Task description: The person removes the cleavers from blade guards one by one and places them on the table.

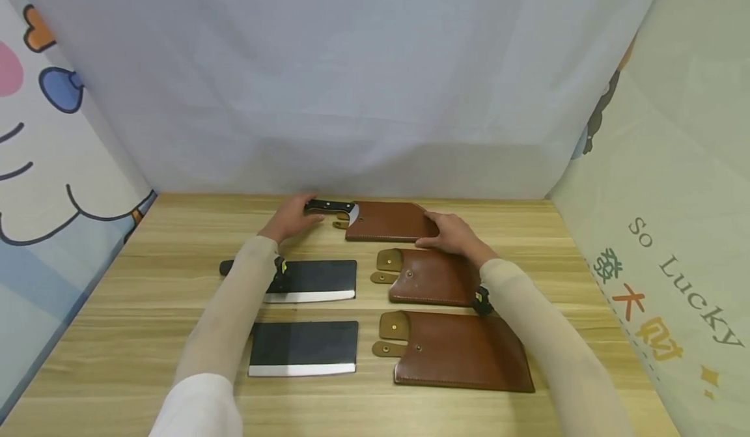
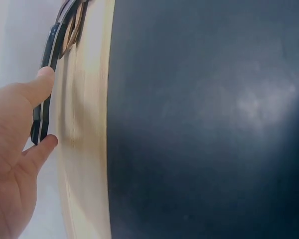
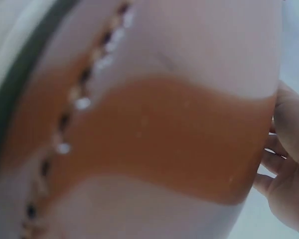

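At the back of the table lies a cleaver, its blade inside a brown leather sheath. My left hand grips the black handle near its end, thumb on one side and a finger on the other in the left wrist view. At the sheath's right end, my right hand holds the leather between thumb and fingers. In the right wrist view that hand is partly hidden behind brown leather. Below the left forearm lies a dark-bladed cleaver; nearer the front is another, its handle hidden.
Two more brown sheaths lie on the right: a middle one partly under the right forearm, and a front one. Their snap straps point left. A pale cloth wall stands behind the wooden table, with printed cloths on both sides.
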`<action>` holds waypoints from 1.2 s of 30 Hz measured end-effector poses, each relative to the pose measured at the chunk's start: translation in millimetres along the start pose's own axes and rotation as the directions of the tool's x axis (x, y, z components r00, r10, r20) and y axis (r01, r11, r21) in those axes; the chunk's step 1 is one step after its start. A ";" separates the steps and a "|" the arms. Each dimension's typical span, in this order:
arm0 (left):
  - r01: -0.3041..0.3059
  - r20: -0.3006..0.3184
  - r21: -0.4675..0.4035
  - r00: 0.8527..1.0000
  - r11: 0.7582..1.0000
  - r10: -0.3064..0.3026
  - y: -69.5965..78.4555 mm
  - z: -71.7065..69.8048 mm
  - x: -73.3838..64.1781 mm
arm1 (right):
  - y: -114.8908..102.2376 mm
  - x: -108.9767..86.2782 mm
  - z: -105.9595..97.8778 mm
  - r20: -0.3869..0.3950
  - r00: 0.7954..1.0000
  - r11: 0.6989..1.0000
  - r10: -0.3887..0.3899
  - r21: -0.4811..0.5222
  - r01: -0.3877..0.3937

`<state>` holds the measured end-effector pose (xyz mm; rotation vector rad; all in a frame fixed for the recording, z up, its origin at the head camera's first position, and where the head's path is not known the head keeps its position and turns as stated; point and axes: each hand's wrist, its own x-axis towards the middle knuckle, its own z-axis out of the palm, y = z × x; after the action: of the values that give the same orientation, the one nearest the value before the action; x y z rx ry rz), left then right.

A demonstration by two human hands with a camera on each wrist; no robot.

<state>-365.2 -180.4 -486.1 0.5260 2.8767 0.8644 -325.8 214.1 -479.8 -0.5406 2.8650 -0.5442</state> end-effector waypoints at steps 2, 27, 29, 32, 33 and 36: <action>0.004 -0.006 0.002 1.000 1.000 -0.004 -0.5 -0.1 -0.2 | 0.0 -1.0 -0.2 -0.009 1.000 1.000 -0.009 0.007 0.009; -0.099 -0.095 -0.019 0.991 0.995 0.096 9.0 -22.8 -24.0 | -12.2 -39.5 -17.9 -0.211 0.974 0.987 -0.083 0.118 0.110; -0.101 -0.106 -0.022 0.989 0.995 0.098 9.2 -24.2 -25.9 | -14.5 -42.1 -17.3 -0.225 0.971 0.985 -0.086 0.125 0.116; -0.106 -0.136 -0.030 0.986 0.994 0.101 9.4 -24.9 -27.4 | -16.9 -44.7 -15.9 -0.247 0.965 0.984 -0.091 0.125 0.124; -0.106 -0.147 -0.033 0.984 0.994 0.100 9.7 -25.3 -27.9 | -17.4 -45.1 -15.6 -0.252 0.963 0.984 -0.092 0.125 0.127; -0.112 -0.177 -0.035 0.979 0.993 0.104 11.1 -26.5 -29.0 | -17.4 -45.4 -14.1 -0.271 0.958 0.984 -0.096 0.121 0.133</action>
<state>-339.7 -195.6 -458.2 0.6374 3.0005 1.0391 -281.9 220.9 -455.5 -0.6596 3.0243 -0.8907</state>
